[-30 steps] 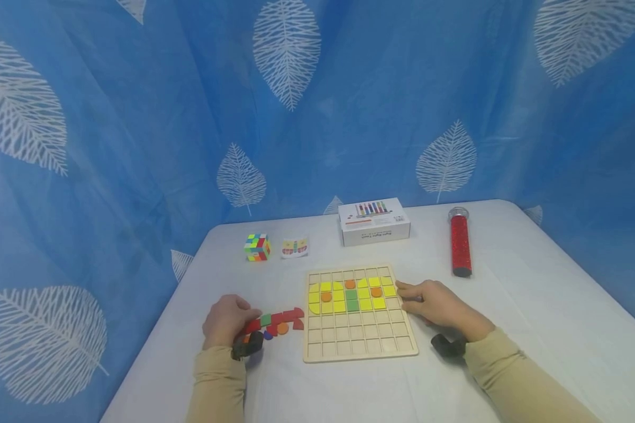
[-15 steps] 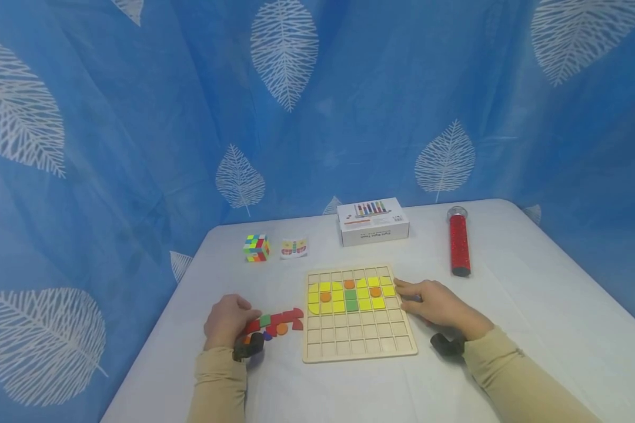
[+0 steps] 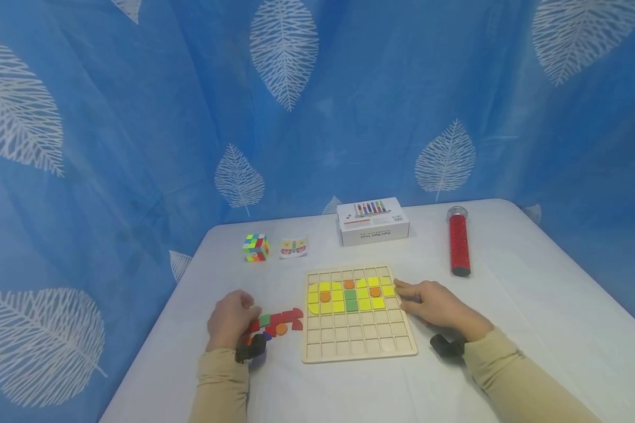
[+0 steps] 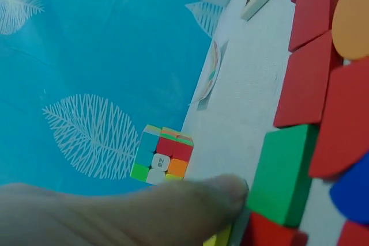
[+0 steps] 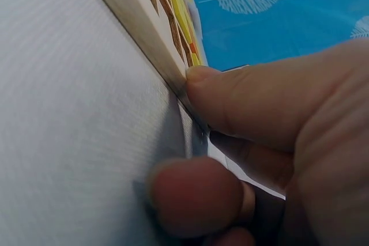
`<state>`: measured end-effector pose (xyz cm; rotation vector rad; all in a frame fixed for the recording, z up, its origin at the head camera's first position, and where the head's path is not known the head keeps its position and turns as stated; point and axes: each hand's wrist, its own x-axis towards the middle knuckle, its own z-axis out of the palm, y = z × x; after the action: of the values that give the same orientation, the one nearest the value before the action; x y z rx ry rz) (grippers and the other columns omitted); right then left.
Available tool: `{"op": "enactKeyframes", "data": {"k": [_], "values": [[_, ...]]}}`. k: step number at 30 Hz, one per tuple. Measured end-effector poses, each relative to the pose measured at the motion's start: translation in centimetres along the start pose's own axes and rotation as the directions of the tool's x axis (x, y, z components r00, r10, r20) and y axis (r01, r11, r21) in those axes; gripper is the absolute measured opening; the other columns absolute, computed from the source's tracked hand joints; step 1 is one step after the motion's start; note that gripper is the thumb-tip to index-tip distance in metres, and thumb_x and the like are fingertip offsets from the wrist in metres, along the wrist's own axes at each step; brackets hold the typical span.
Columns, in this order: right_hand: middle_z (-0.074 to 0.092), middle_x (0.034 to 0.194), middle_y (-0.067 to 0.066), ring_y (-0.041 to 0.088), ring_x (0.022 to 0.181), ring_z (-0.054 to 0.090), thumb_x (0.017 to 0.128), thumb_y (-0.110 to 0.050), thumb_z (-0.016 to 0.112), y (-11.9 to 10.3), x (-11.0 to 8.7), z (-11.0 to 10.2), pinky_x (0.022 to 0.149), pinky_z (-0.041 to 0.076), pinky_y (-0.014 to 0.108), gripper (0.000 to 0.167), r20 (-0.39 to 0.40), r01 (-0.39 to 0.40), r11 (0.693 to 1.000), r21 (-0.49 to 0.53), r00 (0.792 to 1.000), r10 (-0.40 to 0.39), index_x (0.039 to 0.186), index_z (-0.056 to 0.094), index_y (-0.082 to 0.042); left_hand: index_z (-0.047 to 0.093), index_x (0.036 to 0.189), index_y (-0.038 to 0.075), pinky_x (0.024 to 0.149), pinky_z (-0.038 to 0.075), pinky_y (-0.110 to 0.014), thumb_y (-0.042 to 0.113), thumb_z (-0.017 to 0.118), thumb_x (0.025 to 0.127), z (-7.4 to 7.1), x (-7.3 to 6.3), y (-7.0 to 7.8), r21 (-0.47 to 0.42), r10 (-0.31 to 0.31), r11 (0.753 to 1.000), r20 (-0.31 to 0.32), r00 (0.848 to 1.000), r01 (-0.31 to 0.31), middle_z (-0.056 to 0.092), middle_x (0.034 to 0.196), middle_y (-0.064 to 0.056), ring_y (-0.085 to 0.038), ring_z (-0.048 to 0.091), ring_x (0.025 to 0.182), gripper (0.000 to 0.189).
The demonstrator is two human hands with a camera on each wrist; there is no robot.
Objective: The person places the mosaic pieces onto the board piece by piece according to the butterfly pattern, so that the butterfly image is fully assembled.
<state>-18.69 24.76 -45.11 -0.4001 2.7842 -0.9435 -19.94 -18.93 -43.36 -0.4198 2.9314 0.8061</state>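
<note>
My left hand (image 3: pixel 230 319) is over the left end of a pile of coloured wooden pieces. In the left wrist view, part of a yellow piece (image 4: pixel 218 238) shows under a fingertip, pinched and mostly hidden. Beside that fingertip lie a green square (image 4: pixel 281 174) and several red pieces (image 4: pixel 305 82). My right hand (image 3: pixel 438 302) touches the right edge of a wooden grid board (image 3: pixel 360 341) with thumb and forefinger. Yellow pieces (image 3: pixel 338 306), orange discs (image 3: pixel 376 292) and green squares (image 3: pixel 351 305) sit in the board's upper rows.
Behind the pile stand a puzzle cube (image 3: pixel 256 248) and a small butterfly pattern card (image 3: pixel 293 247). A white box (image 3: pixel 373 223) is at the back of the table. A red glittery tube (image 3: pixel 460 244) lies to the right. Blue leaf-patterned cloth (image 3: pixel 338 117) hangs behind.
My left hand has shifted slightly up and to the right, its fingertips lifting a little by the pile. The right hand and the board have stayed in place.
</note>
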Motion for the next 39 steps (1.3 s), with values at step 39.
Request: {"op": "enactKeyframes", "data": {"k": [39], "values": [[0.056, 0.150, 0.006, 0.038, 0.139, 0.052, 0.097, -0.019, 0.070, 0.7, 0.0, 0.2, 0.110, 0.043, 0.057, 0.042, -0.045, 0.096, 0.995, -0.032, 0.994, -0.097, 0.138, 0.066, -0.012, 0.081, 0.094, 0.019, 0.068, 0.049, -0.009, 0.016, 0.075, 0.093, 12.4, -6.5, 18.8, 0.252, 0.893, 0.392, 0.126, 0.432, -0.885, 0.074, 0.084, 0.009, 0.003, 0.058, 0.069, 0.006]]}}
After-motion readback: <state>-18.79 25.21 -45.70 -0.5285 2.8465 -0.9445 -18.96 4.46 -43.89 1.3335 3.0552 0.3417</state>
